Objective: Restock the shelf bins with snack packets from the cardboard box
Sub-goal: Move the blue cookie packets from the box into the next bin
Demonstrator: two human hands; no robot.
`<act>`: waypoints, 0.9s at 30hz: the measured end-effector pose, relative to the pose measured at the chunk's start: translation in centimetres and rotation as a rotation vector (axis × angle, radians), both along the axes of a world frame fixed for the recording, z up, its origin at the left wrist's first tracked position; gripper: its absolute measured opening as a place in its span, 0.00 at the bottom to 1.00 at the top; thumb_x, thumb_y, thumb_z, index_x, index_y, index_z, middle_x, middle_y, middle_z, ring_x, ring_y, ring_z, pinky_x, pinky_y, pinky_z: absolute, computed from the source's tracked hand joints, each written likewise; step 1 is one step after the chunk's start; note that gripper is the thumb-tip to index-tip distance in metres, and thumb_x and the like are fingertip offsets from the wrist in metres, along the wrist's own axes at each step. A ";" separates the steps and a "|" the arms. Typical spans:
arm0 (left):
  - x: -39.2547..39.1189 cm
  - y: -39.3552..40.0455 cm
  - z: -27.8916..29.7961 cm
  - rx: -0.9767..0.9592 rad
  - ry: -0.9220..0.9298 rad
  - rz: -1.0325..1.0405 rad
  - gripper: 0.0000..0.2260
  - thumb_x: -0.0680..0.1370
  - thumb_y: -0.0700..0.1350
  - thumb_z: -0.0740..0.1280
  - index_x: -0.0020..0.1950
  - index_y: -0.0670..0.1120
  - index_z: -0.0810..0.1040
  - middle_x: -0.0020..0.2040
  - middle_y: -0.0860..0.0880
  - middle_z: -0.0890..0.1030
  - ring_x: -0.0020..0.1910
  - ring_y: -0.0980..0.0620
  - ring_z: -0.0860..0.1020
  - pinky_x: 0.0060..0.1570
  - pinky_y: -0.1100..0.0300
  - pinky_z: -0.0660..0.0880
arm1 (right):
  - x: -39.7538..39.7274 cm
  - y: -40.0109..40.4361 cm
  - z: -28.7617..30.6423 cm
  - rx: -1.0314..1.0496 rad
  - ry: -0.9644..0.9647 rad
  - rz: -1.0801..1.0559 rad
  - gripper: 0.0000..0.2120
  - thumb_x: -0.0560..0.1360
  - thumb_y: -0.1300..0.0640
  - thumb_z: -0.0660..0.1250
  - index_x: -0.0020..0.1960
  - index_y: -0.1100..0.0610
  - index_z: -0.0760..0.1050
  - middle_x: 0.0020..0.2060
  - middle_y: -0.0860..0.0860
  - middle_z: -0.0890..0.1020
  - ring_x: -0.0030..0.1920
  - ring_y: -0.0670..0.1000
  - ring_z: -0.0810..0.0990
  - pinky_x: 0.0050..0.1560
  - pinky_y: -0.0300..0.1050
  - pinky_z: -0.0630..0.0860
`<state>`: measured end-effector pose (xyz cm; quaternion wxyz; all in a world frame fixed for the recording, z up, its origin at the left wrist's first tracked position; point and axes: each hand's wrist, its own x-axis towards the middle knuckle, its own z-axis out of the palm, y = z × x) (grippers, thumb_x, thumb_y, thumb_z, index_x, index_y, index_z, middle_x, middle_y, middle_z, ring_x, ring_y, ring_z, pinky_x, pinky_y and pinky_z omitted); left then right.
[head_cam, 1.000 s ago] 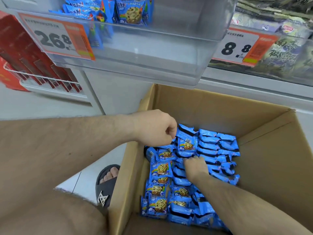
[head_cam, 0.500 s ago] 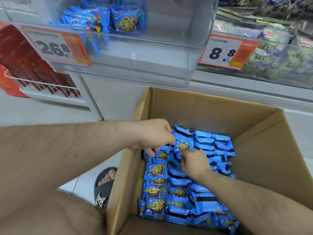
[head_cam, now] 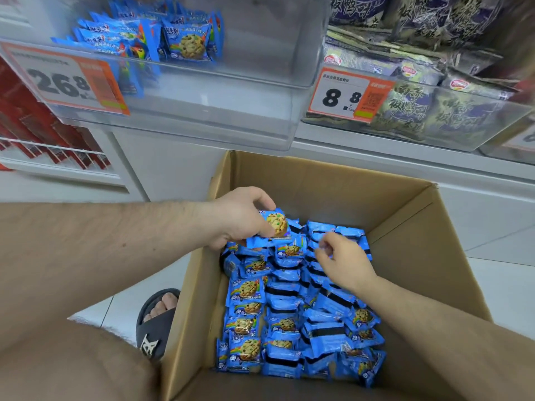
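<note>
My left hand (head_cam: 240,218) grips a blue cookie snack packet (head_cam: 275,225) near the brown cardboard box's (head_cam: 318,180) far-left corner; my right hand (head_cam: 344,259) hovers loosely curled, empty.

An open brown cardboard box (head_cam: 333,180) sits on the floor below two clear plastic shelf bins (head_cam: 231,111), the left bin holding blue cookie snack packets (head_cam: 185,41). More packets fill the box in rows. The left hand (head_cam: 240,218) holds one packet (head_cam: 275,225) above them; the right hand (head_cam: 344,259) is beside it, apparently touching the pile.
</note>
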<state>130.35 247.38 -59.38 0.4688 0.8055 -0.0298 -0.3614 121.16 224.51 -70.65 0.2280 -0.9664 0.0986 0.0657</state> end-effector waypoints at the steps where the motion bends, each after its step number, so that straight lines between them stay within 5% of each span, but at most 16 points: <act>1: -0.1 0.1 -0.1 0.014 -0.039 -0.045 0.17 0.69 0.36 0.76 0.51 0.52 0.77 0.52 0.44 0.79 0.45 0.42 0.82 0.44 0.47 0.82 | -0.4 -1.3 -1.3 -0.063 0.261 -0.069 0.07 0.77 0.51 0.63 0.46 0.54 0.70 0.39 0.51 0.76 0.40 0.54 0.75 0.44 0.52 0.74; 3: -0.2 0.4 -0.4 0.015 -0.104 -0.120 0.17 0.68 0.38 0.77 0.49 0.55 0.77 0.54 0.48 0.79 0.48 0.46 0.81 0.44 0.53 0.80 | -1.4 -2.9 -3.1 -0.224 0.651 -0.068 0.10 0.76 0.49 0.64 0.54 0.53 0.71 0.43 0.51 0.77 0.46 0.54 0.76 0.53 0.55 0.73; 5: 0.0 0.7 -0.6 0.017 -0.154 -0.194 0.17 0.68 0.39 0.78 0.47 0.57 0.77 0.53 0.50 0.78 0.47 0.50 0.79 0.43 0.57 0.78 | -2.3 -3.3 -4.5 -0.312 0.800 -0.062 0.22 0.75 0.51 0.64 0.67 0.51 0.65 0.47 0.50 0.77 0.53 0.55 0.76 0.64 0.57 0.65; 8: 0.5 1.2 -0.8 -0.024 -0.114 -0.239 0.17 0.69 0.37 0.77 0.48 0.56 0.78 0.50 0.49 0.81 0.46 0.51 0.82 0.43 0.57 0.80 | -3.1 -3.3 -6.4 -0.286 0.763 -0.102 0.32 0.74 0.58 0.64 0.74 0.54 0.56 0.42 0.49 0.78 0.49 0.54 0.77 0.66 0.56 0.63; 12: 0.8 1.6 -0.7 -0.059 -0.119 -0.270 0.17 0.71 0.33 0.74 0.49 0.55 0.78 0.52 0.49 0.82 0.49 0.51 0.82 0.48 0.55 0.81 | -2.8 -3.1 -6.4 -0.310 0.710 -0.022 0.31 0.75 0.61 0.64 0.74 0.55 0.55 0.41 0.50 0.78 0.46 0.54 0.77 0.69 0.58 0.61; 15: 1.1 1.5 -0.5 -0.073 -0.138 -0.277 0.17 0.71 0.33 0.74 0.49 0.55 0.78 0.51 0.48 0.82 0.50 0.49 0.82 0.51 0.52 0.80 | -2.0 -3.0 -4.3 -0.230 0.679 0.067 0.23 0.76 0.61 0.64 0.70 0.55 0.65 0.53 0.51 0.76 0.48 0.54 0.77 0.55 0.53 0.74; 18: 1.3 1.3 0.4 -0.077 -0.191 -0.272 0.17 0.71 0.35 0.74 0.48 0.57 0.78 0.52 0.50 0.80 0.50 0.49 0.81 0.53 0.51 0.79 | -1.4 -2.7 -1.5 -0.138 0.358 0.065 0.15 0.75 0.58 0.68 0.61 0.55 0.73 0.53 0.52 0.74 0.46 0.55 0.77 0.44 0.51 0.75; 23: 1.8 1.8 1.7 -0.117 -0.216 -0.164 0.16 0.73 0.35 0.72 0.46 0.58 0.77 0.56 0.46 0.77 0.46 0.41 0.83 0.47 0.44 0.81 | -0.5 -0.1 3.9 -0.242 -0.729 0.302 0.12 0.69 0.61 0.66 0.53 0.54 0.73 0.45 0.50 0.72 0.46 0.54 0.72 0.49 0.45 0.66; 27: 1.8 2.9 2.7 -0.181 -0.146 -0.096 0.15 0.75 0.35 0.69 0.50 0.56 0.77 0.62 0.46 0.72 0.48 0.41 0.83 0.46 0.47 0.82 | 0.5 2.8 8.1 -0.203 -0.977 0.255 0.14 0.68 0.61 0.66 0.52 0.52 0.73 0.48 0.51 0.69 0.46 0.55 0.71 0.44 0.51 0.73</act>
